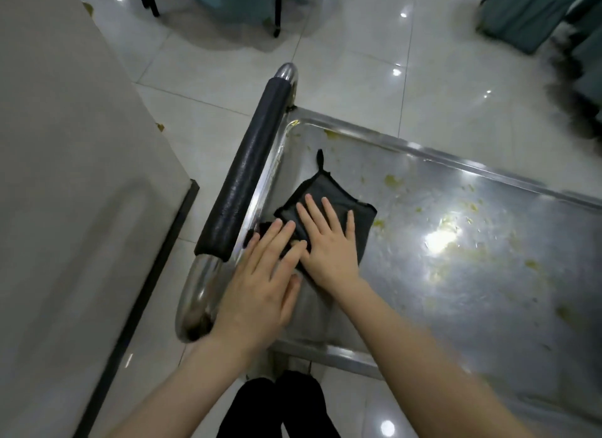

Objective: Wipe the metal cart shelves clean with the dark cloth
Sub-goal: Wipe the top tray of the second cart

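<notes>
The left hand (pixel 257 291) and right hand (pixel 329 248) cover part of the dark cloth (pixel 325 190). The right edge cuts off the cart shelf (pixel 488 291).

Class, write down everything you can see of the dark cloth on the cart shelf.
The dark cloth is charcoal fabric with a darker bound edge, folded into a rough square, a thin loop sticking out from its far corner. It lies flat on the metal shelf, at the end beside the padded handle. The left hand and right hand press on it with straight fingers.
</notes>
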`<state>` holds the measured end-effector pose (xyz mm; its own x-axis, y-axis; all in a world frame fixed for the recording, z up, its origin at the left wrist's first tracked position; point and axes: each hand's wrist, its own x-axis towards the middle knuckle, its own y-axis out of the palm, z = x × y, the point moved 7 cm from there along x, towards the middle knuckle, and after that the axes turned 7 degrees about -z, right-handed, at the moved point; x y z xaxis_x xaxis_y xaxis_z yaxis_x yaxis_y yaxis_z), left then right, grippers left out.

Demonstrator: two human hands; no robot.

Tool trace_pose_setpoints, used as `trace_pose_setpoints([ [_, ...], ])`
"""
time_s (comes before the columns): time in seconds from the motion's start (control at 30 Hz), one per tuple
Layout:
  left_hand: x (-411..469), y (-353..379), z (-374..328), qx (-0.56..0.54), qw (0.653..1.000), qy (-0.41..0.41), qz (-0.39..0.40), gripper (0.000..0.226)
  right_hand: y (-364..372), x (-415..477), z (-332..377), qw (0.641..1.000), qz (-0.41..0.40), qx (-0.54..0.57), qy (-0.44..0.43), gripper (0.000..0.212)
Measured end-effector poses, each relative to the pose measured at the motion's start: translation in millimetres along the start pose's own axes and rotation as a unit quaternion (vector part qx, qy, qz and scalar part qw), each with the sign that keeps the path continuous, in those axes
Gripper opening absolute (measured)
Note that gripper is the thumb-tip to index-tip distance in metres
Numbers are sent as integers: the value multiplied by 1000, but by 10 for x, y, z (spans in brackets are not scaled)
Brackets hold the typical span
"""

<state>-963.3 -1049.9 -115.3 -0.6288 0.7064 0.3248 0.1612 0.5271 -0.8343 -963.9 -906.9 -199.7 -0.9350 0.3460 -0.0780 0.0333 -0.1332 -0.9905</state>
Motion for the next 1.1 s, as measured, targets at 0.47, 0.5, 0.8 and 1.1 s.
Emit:
trace_pose_setpoints([
  [0.47, 50, 753, 554, -62, 989, -133, -8, 51, -24, -3, -590, 996, -32, -7, 88, 62],
  [0.5, 51, 779, 548, -56, 989, -135, 0, 53, -42, 316, -704, 993, -37, 1, 114, 61],
  [0.8, 50, 764, 488, -53, 992, -112, -1, 55, -51, 522, -471, 996, -50, 12, 67, 60],
  [1.1, 93, 855, 288, -83, 996, -19, 9, 51, 84, -764, -575, 998, -42, -25, 33, 67],
])
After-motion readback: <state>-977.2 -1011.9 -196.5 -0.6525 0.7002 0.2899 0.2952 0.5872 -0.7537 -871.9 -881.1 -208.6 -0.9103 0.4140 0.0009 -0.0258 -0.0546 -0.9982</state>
